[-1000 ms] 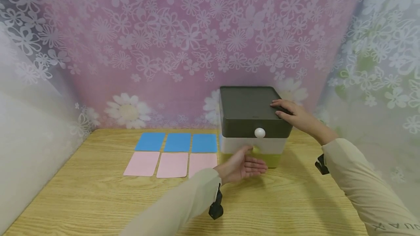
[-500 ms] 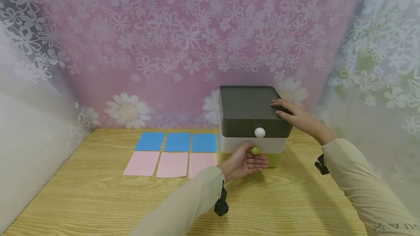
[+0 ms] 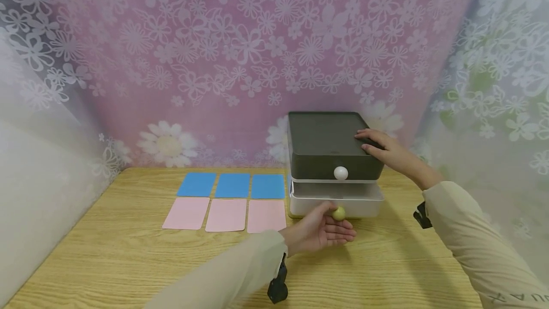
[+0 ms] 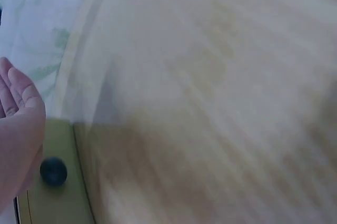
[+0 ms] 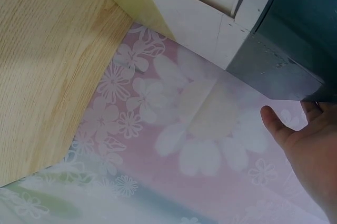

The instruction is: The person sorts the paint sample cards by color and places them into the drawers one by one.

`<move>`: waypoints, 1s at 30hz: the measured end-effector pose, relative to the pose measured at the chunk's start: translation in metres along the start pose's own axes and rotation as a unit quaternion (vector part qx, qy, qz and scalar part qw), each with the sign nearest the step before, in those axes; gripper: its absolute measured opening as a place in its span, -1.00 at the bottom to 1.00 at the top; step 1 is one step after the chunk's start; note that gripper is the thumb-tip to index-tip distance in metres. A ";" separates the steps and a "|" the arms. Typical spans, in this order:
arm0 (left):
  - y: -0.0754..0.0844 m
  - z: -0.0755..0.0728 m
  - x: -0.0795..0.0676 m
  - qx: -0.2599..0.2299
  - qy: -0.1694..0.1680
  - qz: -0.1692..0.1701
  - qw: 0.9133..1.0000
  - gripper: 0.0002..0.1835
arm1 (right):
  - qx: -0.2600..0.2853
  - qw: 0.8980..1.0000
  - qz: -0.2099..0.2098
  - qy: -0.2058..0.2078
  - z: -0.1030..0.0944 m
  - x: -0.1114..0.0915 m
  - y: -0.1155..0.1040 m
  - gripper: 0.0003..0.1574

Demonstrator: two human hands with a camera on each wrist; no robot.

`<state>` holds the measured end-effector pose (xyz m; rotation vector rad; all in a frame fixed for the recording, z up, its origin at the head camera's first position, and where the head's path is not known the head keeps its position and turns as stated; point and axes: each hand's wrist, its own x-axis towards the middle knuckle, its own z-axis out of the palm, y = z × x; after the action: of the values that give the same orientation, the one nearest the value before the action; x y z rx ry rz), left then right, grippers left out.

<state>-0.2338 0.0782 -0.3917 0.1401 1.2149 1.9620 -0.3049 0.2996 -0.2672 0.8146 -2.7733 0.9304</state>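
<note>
A stacked drawer box has a dark grey top (image 3: 328, 132) with a white knob (image 3: 340, 173). Its white middle drawer (image 3: 300, 206) stands partly pulled out, with a narrow view inside. My left hand (image 3: 319, 230) is at that drawer's yellow-green knob (image 3: 339, 213), which sits between the thumb and the extended fingers. In the left wrist view, my left hand (image 4: 18, 134) is near a dark knob (image 4: 53, 172) on the yellow-green bottom drawer (image 4: 58, 203). My right hand (image 3: 388, 151) rests on the top's right edge; the right wrist view shows its thumb near the dark side (image 5: 295, 50).
Left of the box lie three blue cards (image 3: 232, 185) in a row, with three pink cards (image 3: 226, 214) in front, all flat on the wooden table (image 3: 128, 252). A flowered pink curtain (image 3: 231, 70) hangs behind, and pale fabric (image 3: 506, 123) stands at the right.
The white middle drawer has slid out toward me, its knob moving with my left hand. Earlier it was closed. My right hand has stayed on the top.
</note>
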 end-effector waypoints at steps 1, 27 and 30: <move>-0.002 0.002 -0.003 0.000 -0.002 -0.003 1.000 -0.42 | -0.001 1.000 -0.001 0.001 0.000 0.000 0.000 -0.47; -0.020 -0.002 -0.041 0.062 -0.049 -0.036 0.996 -0.32 | -0.001 1.000 -0.007 0.007 0.001 0.000 0.001 -0.47; -0.020 -0.021 -0.054 0.087 -0.057 -0.042 0.994 -0.37 | -0.003 1.000 -0.003 0.004 0.001 0.000 0.001 -0.46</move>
<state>-0.1964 0.0310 -0.4024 0.2832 1.2947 1.7502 -0.3052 0.2998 -0.2681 0.8163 -2.7632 0.9224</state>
